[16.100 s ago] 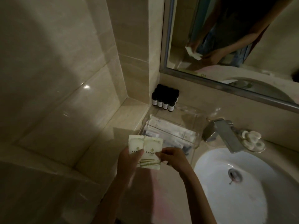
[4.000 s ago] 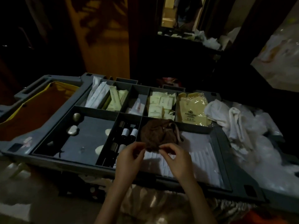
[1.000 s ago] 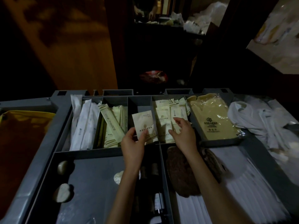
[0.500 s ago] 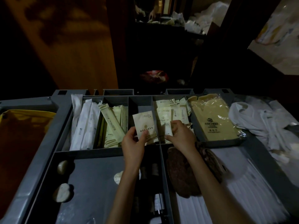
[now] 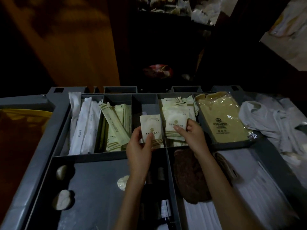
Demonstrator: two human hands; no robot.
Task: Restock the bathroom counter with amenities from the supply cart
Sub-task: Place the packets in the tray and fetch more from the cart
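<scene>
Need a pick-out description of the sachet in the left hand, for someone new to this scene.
On the grey supply cart, find the middle bin of the back row. The left hand pinches a square pale sachet above it. Long stick packets lie in the bin to its left; the right hand's lookalike sachet sits over the packed bin to its right.

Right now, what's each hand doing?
Left hand: holding a sachet.
Right hand: pinching a second sachet.
</scene>
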